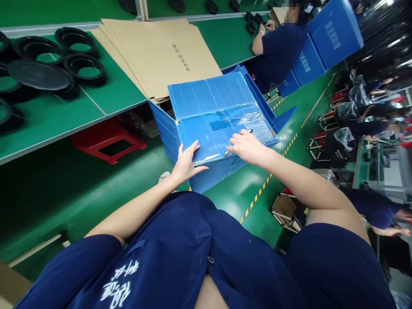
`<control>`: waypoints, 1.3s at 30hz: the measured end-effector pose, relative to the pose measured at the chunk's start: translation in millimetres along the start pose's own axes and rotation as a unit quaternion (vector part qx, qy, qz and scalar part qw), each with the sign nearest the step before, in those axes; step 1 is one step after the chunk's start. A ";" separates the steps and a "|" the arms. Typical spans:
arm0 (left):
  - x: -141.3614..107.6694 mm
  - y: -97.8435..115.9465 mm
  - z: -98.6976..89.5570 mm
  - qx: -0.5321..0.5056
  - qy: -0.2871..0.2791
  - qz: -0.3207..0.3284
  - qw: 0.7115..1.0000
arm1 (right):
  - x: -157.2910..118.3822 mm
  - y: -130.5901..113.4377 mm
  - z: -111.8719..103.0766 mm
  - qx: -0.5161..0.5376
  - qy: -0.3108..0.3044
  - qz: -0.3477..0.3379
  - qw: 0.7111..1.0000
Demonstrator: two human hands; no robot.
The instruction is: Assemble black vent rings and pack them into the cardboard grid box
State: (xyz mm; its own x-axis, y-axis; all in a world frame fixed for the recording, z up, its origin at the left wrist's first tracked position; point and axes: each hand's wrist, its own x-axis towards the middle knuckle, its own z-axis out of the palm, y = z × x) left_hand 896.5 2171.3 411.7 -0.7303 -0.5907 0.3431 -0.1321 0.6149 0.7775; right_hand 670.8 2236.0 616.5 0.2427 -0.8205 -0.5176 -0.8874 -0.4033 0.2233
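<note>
A blue corrugated plastic box stands before me, with clear tape across its closed top flaps. Another flap is raised at the far side, and a side flap sticks out at the left. My left hand rests with spread fingers on the near left edge of the box. Closed around a slim utility knife, my right hand is over the near edge of the top. The knife's dark end shows above the fingers, and its thin tip points down-left at the taped edge.
Flat brown cardboard sheets lie on the green workbench, beside several black rings. A red stool is under the bench. A co-worker sits at the far right end, near stacked blue boxes.
</note>
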 end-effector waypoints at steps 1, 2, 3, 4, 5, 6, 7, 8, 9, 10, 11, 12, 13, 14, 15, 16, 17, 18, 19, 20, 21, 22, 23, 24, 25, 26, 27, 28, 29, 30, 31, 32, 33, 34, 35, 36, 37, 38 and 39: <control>-0.3 0.0 0.2 0.001 0.000 0.002 1.000 | -4.6 4.5 1.4 -0.005 -0.010 0.002 1.000; -0.6 -0.1 0.6 0.003 0.001 0.005 1.000 | -9.0 9.1 3.1 -0.009 -0.019 0.002 1.000; -1.0 -0.3 1.2 0.005 0.001 0.007 1.000 | -13.5 14.1 5.1 -0.014 -0.026 0.002 1.000; -1.4 -0.7 1.8 0.008 0.002 0.009 1.000 | -18.2 19.5 7.5 -0.018 -0.032 0.002 0.999; -1.8 -1.4 2.3 0.012 0.002 0.011 1.000 | -23.1 25.4 10.4 -0.022 -0.038 0.004 0.999; -2.4 -2.2 2.4 0.015 0.004 0.014 1.000 | -28.4 31.6 13.8 -0.026 -0.044 0.009 0.999; -2.9 -3.2 2.2 0.019 0.006 0.016 1.000 | -33.9 37.9 17.6 -0.030 -0.047 0.015 0.998; -3.4 -4.1 1.7 0.022 0.007 0.017 1.000 | -39.4 44.1 21.9 -0.033 -0.048 0.023 0.998; -3.8 -5.0 1.0 0.025 0.008 0.017 1.000 | -44.6 49.7 26.3 -0.036 -0.046 0.030 0.998; -4.2 -5.7 0.1 0.027 0.009 0.017 0.999 | -49.2 54.7 30.9 -0.037 -0.041 0.034 0.998; -4.4 -6.3 -0.8 0.028 0.010 0.016 0.999 | -53.2 58.7 35.3 -0.037 -0.032 0.037 0.998; -4.6 -6.6 -1.7 0.029 0.012 0.017 0.999 | -56.2 61.9 39.3 -0.035 -0.020 0.036 0.999; -4.8 -6.7 -2.7 0.029 0.016 0.018 0.999 | -58.2 64.2 42.9 -0.034 -0.006 0.034 0.999; -4.9 -6.7 -3.7 0.029 0.020 0.021 0.999 | -59.5 65.7 45.8 -0.033 0.008 0.031 0.999; -5.2 -6.8 -4.9 0.030 0.023 0.024 0.999 | -59.9 66.6 48.0 -0.032 0.023 0.027 0.999; -5.7 -6.8 -6.4 0.031 0.025 0.028 0.999 | -59.8 67.0 49.4 -0.032 0.038 0.022 0.999; -6.6 -6.9 -8.2 0.034 0.027 0.031 0.999 | -59.3 67.1 50.1 -0.033 0.052 0.015 0.998; -7.8 -6.9 -10.3 0.038 0.028 0.032 0.998 | -58.5 66.9 50.1 -0.034 0.064 0.008 0.997; -9.3 -7.0 -12.6 0.042 0.030 0.032 0.998 | -57.4 66.6 49.6 -0.036 0.075 0.000 0.997; -11.2 -7.0 -15.0 0.048 0.031 0.030 0.998 | -56.2 66.3 48.7 -0.038 0.085 -0.007 0.996; -13.4 -6.9 -17.2 0.053 0.032 0.029 0.998 | -54.9 65.7 47.6 -0.040 0.095 -0.012 0.995; -15.5 -6.6 -19.2 0.058 0.034 0.028 0.997 | -53.2 64.9 46.5 -0.040 0.104 -0.013 0.994; -17.6 -6.3 -20.7 0.062 0.036 0.029 0.997 | -51.1 63.8 45.4 -0.039 0.112 -0.013 0.993; -19.3 -5.9 -21.6 0.064 0.039 0.031 0.997 | -48.6 62.1 44.7 -0.037 0.120 -0.013 0.992; -20.7 -5.6 -22.0 0.065 0.042 0.033 0.996 | -45.5 59.9 44.2 -0.034 0.125 -0.015 0.991; -21.7 -5.5 -21.9 0.065 0.046 0.035 0.996 | -42.1 57.0 44.0 -0.031 0.128 -0.019 0.991; -22.4 -5.5 -21.6 0.064 0.048 0.037 0.996 | -38.4 53.6 44.0 -0.029 0.128 -0.026 0.991; -22.7 -5.7 -21.2 0.062 0.050 0.037 0.996 | -34.8 50.0 44.1 -0.027 0.126 -0.034 0.991; -23.0 -6.0 -20.8 0.060 0.051 0.035 0.996 | -31.4 46.6 44.1 -0.027 0.123 -0.041 0.991; -23.4 -6.4 -20.7 0.059 0.049 0.031 0.997 | -28.8 43.9 44.1 -0.027 0.120 -0.047 0.991; -23.8 -6.8 -20.9 0.058 0.047 0.025 0.997 | -27.0 42.2 44.0 -0.028 0.117 -0.052 0.991; -24.4 -7.1 -21.3 0.057 0.044 0.020 0.997 | -26.2 41.9 43.7 -0.029 0.114 -0.056 0.991; -25.2 -7.4 -21.9 0.057 0.041 0.015 0.997 | -26.5 43.1 43.3 -0.031 0.110 -0.058 0.992; -26.1 -7.5 -22.6 0.058 0.040 0.011 0.997 | -27.9 45.7 43.0 -0.033 0.105 -0.059 0.992; -26.9 -7.5 -23.2 0.059 0.040 0.010 0.997 | -30.3 49.7 42.8 -0.035 0.099 -0.058 0.993; -27.6 -7.3 -23.7 0.060 0.041 0.011 0.997 | -33.4 54.5 42.8 -0.038 0.093 -0.054 0.993; -28.1 -7.1 -23.8 0.062 0.042 0.013 0.997 | -37.1 59.7 43.2 -0.040 0.088 -0.049 0.994; -28.5 -6.7 -23.6 0.064 0.043 0.014 0.997 | -41.1 65.0 43.9 -0.043 0.084 -0.043 0.995; -28.6 -6.1 -23.2 0.065 0.043 0.015 0.997 | -45.1 69.9 44.9 -0.047 0.081 -0.038 0.995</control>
State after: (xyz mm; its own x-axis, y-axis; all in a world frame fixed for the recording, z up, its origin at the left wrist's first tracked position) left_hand 933.7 2172.3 409.3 -0.6764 -0.6098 0.4131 -0.2012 0.6925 0.6928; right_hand 580.3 2263.0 618.4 0.3738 -0.8377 -0.3982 -0.8257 -0.4961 0.2686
